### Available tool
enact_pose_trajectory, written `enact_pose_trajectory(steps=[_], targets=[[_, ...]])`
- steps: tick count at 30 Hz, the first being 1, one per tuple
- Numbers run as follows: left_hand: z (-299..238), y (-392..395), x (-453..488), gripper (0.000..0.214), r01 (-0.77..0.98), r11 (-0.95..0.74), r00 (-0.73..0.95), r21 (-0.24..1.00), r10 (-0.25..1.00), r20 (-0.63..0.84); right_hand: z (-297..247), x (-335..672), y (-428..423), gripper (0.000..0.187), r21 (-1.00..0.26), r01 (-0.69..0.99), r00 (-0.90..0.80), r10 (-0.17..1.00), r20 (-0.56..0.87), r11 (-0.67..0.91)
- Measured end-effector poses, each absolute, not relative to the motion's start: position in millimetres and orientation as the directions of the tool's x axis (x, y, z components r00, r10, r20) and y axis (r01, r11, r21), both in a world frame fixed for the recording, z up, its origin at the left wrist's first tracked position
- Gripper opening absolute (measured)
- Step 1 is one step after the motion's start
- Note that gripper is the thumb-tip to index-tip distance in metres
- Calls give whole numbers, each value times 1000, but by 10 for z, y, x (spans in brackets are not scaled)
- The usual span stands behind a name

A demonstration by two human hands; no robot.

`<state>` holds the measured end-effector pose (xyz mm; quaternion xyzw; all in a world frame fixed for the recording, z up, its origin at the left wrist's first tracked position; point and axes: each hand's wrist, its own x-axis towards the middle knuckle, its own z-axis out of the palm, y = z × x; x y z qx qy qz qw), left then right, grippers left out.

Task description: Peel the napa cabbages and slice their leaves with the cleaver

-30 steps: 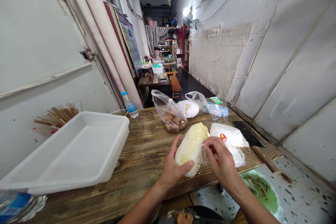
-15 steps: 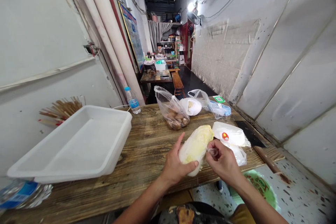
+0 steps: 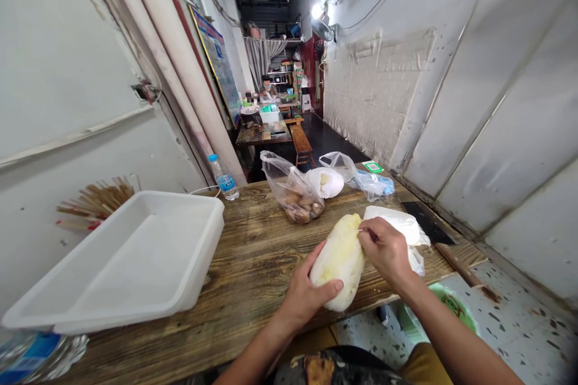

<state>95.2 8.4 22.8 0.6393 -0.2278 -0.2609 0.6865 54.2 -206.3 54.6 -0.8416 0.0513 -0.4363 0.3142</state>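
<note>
A pale yellow-white napa cabbage (image 3: 339, 261) is tilted over the near side of the wooden table (image 3: 253, 264), its yellow leafy end pointing away from me. My left hand (image 3: 311, 289) grips its left side and lower end, thumb across the front. At the cabbage's upper right edge, my right hand (image 3: 382, 246) is closed in a pinch on what looks like clear plastic wrap; its fingertips are partly hidden. Just beyond the right hand lies a white plastic bag (image 3: 397, 221).
A large white tray (image 3: 180, 252) stands left, near chopsticks (image 3: 99, 201) and a water bottle (image 3: 223, 177). Behind the cabbage are a bag of brown mushroom-like pieces (image 3: 298, 201) and a white bowl (image 3: 332, 183). A cleaver (image 3: 431, 225) lies right, above a green bin (image 3: 451, 307). A person (image 3: 267, 90) sits far back.
My right hand has moved up along the cabbage's right edge towards its leafy end. The left hand keeps its hold, and the cabbage has shifted slightly. The camera view has turned a little right.
</note>
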Motion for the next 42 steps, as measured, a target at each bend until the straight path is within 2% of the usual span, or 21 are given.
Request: enact_pose_trajectory(steps=[2,3,4,7,9,11,12,14,16,19,21,24,28,30,31,33,35,36,39,41,42], targets=[[172,186,956,99,94,48,714,994,-700,-34,647,596,-2382,9,-759,122,597,-564,570,-639],[122,246,947,96,146,65,669,987,-741,-50,715,615,-2573,4,-875,94,564,-699,440,-476],[56,308,931,93,229,94,619,969,-782,-71,784,630,-2764,9,-961,92,561,-784,265,-259],[-188,475,878,88,506,207,520,837,-848,-104,914,679,-3185,16,-995,80,656,-749,94,-55],[-324,567,895,90,580,268,543,769,-831,-119,877,733,-3268,20,-997,41,748,-664,-14,67],[-392,651,996,92,560,287,614,777,-774,-156,739,809,-3229,26,-978,-9,804,-579,-132,210],[-400,692,1078,93,503,269,674,821,-717,-178,643,855,-3188,29,-965,-29,818,-549,-174,262],[-392,766,1283,93,284,119,827,951,-533,-180,428,963,-3098,31,-956,-54,822,-531,-207,288],[-392,822,1496,91,52,-198,940,979,-322,-115,221,1094,-3024,30,-966,-71,811,-550,-200,247],[-451,877,1757,80,-11,-574,991,819,-117,-69,11,1319,-2956,32,-990,-81,787,-602,-136,116],[-504,904,1898,76,29,-676,997,737,-32,-68,-32,1459,-2944,36,-995,-99,801,-594,-72,-13],[-532,936,2102,78,56,-778,998,626,38,-42,18,1582,-2972,23,-952,-170,857,-515,-15,-255],[-482,943,2312,79,44,-872,998,487,13,-68,46,1472,-2958,35,-804,-197,909,-412,65,-561],[-454,927,2329,86,13,-901,999,433,-11,-52,-61,1328,-2872,22,-692,-102,955,-265,134,-715],[-442,912,2309,91,-2,-916,999,401,-16,-31,-147,1257,-2813,28,-580,-21,975,-144,167,-814],[-423,869,2221,95,-16,-945,999,328,-5,33,-347,1159,-2690,64,-235,160,976,118,182,-959],[-404,809,2087,89,-30,-959,992,283,7,127,-514,1149,-2591,81,72,245,954,253,162,-967],[-396,775,2009,84,-57,-957,982,284,-2,189,-561,1177,-2557,84,141,245,949,267,166,-959],[-393,661,1766,71,-257,-890,917,376,-102,386,-529,1322,-2506,82,174,299,936,324,140,-938],[-429,582,1625,64,-418,-769,877,484,-202,437,-410,1403,-2488,79,94,341,931,350,107,-935],[-459,541,1571,61,-469,-694,869,546,-252,426,-344,1427,-2475,78,-3,332,938,329,113,-943]])
